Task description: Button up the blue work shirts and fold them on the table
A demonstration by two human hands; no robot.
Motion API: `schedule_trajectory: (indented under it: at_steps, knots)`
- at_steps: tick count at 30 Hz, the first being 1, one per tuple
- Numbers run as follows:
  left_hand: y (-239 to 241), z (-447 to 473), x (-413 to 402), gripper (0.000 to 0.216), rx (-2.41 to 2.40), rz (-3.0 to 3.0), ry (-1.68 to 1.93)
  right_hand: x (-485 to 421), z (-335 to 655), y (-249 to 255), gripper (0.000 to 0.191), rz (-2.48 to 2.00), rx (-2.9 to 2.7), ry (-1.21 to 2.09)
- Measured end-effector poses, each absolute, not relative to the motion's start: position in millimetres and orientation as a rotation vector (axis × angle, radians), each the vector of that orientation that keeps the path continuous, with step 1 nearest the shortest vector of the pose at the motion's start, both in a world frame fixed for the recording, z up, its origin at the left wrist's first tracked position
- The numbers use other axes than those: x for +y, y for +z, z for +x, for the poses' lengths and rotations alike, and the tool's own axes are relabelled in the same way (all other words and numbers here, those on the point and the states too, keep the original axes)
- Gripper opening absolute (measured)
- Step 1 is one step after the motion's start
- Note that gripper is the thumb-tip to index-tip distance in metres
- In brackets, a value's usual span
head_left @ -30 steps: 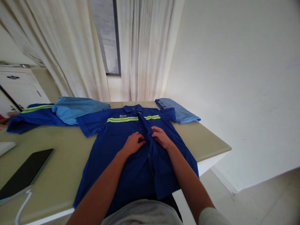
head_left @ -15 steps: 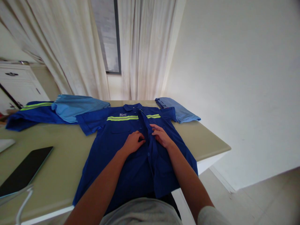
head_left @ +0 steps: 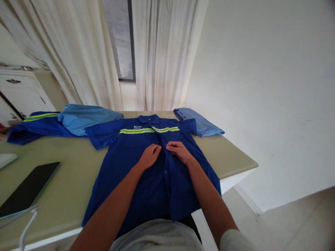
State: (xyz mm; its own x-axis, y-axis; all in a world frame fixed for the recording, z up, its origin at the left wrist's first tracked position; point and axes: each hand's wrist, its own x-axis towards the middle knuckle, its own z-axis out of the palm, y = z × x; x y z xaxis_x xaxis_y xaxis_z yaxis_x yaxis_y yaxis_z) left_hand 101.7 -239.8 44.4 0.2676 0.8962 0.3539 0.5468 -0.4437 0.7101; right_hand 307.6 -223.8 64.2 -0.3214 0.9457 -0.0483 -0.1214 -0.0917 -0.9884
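Dark blue shirt [head_left: 146, 167] lies flat on table [head_left: 65, 195], top of placket looks closed. L hand [head_left: 149, 157] & R hand [head_left: 179, 152] rest fingers together, flat on placket mid-chest; lower buttons look undone.

The shirt [head_left: 146, 167] is matt dark blue woven cloth, with shiny yellow-green tape bands [head_left: 149, 130] across the chest and small plastic-looking buttons [head_left: 165, 172]. The table [head_left: 65, 188] has a smooth, pale green top with a soft sheen, and the tablet [head_left: 27, 190] on it shows a glossy black glass face. The curtains [head_left: 159, 52] are thin, matt white cloth.
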Motion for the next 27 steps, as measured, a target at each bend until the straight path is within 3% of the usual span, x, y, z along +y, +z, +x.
schedule_trajectory:
  at_steps: [11,21,27]
  knots:
    - [43.8,108.3,-240.1,0.029,1.249,1.832,1.176,-218.5,303.5,55.3,0.028,-1.023,-1.818,1.018]
    - [44.2,106.5,-239.1,0.027,1.219,1.894,1.187,-242.8,302.7,59.6,0.019,-1.165,-1.729,1.043]
    - [48.1,105.0,-240.0,0.03,1.223,1.896,1.14,-243.6,299.4,48.6,0.022,-1.069,-1.512,1.272]
